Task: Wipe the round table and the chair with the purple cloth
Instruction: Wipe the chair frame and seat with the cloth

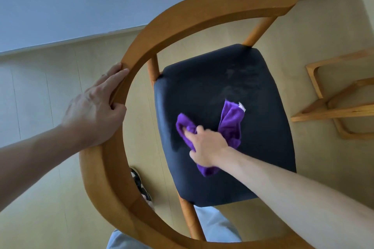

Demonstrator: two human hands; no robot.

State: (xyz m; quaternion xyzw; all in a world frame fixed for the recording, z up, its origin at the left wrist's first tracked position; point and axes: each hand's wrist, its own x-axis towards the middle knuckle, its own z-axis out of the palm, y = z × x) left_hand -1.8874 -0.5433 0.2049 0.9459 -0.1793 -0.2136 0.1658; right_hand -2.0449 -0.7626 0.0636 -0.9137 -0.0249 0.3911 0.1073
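At the chair, seen from above through the head camera:
Left hand: grips the curved wooden backrest rail of the chair; fingers lie along the outer face of the rail, thumb hooked over its inner edge. Judged to be steadying the frame.
Chair: wooden frame with a dark padded seat; the rail sweeps round from lower left to upper right.
Foot: a patterned shoe shows on the floor between rail and seat.
Purple cloth: lies bunched on the seat, left of centre toward the near side; two lobes stick out either side of the hand, one with a small white tag.
Right hand: on top of the cloth, pressing it to the seat; fingers curl into the folds and hold it. Slight motion blur here.
Seat surface: faint dull smears toward the far side, beyond the cloth.
Far right: part of a wooden base of other furniture on the floor; the round table top is not in view.
Step in hand: wiping the chair seat, by judgement.
Table state: cannot tell whether wiped.
Next move calls for: carrying the strokes to the far smeared area and the seat edges, cloth kept flat under pressure, left hand holding the frame steady; rail and posts would then need their own passes.
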